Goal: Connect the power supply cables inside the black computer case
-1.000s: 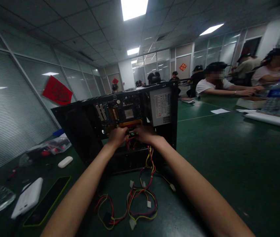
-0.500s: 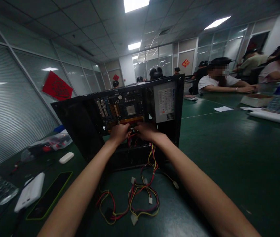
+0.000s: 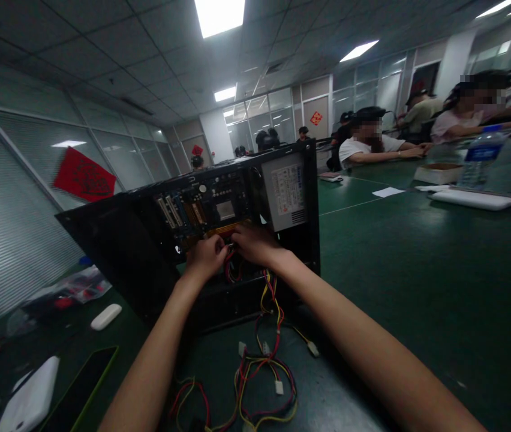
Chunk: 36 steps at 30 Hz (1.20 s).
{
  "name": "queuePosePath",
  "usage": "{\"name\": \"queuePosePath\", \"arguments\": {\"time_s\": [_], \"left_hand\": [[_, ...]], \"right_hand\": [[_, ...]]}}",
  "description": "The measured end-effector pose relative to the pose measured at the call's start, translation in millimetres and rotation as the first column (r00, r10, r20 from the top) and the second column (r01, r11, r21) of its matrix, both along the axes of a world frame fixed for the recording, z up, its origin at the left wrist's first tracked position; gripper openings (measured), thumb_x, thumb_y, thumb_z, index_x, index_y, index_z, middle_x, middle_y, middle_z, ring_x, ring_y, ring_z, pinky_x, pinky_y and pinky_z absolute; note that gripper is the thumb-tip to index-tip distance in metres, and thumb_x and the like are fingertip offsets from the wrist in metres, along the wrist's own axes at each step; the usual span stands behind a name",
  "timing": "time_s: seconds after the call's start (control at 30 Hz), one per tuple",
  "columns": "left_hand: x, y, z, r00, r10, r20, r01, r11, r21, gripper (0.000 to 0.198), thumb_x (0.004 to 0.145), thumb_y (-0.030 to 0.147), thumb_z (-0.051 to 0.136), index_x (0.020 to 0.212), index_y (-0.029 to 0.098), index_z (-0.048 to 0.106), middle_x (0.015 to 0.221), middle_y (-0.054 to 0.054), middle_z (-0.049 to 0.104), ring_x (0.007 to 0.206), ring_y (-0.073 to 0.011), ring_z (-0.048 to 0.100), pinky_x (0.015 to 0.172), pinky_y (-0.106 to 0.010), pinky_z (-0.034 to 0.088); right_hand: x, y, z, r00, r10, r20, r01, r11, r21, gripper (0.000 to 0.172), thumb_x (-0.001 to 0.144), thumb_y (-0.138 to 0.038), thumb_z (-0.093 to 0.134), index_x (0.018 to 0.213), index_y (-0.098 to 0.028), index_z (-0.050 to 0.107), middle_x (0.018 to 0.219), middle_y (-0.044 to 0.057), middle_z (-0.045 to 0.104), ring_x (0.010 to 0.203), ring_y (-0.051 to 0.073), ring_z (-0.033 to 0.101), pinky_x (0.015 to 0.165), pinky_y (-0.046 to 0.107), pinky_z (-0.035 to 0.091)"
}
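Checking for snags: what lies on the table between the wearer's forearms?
Red, yellow and dark cables with white connectors lie there, in front of the computer case, in the head view.

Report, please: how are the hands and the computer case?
Left hand, right hand close together inside computer case; grip unclear. Case's open side faces camera. Loose cables lie in front.
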State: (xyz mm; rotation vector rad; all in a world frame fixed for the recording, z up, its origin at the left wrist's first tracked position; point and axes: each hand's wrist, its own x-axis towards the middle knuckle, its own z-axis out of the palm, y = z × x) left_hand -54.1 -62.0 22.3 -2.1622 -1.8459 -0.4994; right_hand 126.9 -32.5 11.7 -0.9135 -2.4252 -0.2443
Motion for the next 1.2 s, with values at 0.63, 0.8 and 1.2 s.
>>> {"name": "queuePosePath", "arguments": {"time_s": [0.63,0.8,1.2], "left_hand": [[7,-18,0.5,0.991,-0.128,-0.039,0.118,0.975,-0.187,0.026,0.088,0.040,0.059,0.086,0.022,0.079,0.081,-0.008,0.077,0.077,-0.0246,0.070,0.061,-0.031,0.038],[7,-17,-0.4,0.987,-0.131,-0.089,0.117,0.982,-0.148,0.029,0.090,0.041,0.057,0.086,0.021,0.078,0.085,-0.009,0.077,0.080,-0.0257,0.071,0.062,-0.032,0.040],[6,-17,-1.6,0.967,-0.214,-0.135,0.186,0.963,-0.193,0.032,0.095,0.046,0.057,0.088,0.021,0.076,0.083,-0.009,0.075,0.080,-0.0258,0.070,0.061,-0.032,0.039]], "right_hand": [[-4,-2,1.2,0.977,-0.189,0.096,0.202,0.966,-0.161,0.021,0.095,-0.018,0.053,0.112,-0.014,0.063,0.109,0.013,0.072,0.099,0.026,0.069,0.072,0.029,0.044],[-3,1,-4.2,0.970,-0.202,0.131,0.225,0.955,-0.193,0.022,0.096,-0.019,0.049,0.113,-0.014,0.063,0.108,0.015,0.071,0.097,0.026,0.070,0.070,0.029,0.044],[-5,3,-2.7,0.953,-0.217,0.210,0.261,0.941,-0.214,0.027,0.098,-0.017,0.046,0.121,-0.013,0.059,0.112,0.018,0.070,0.100,0.027,0.070,0.076,0.031,0.046]]}}
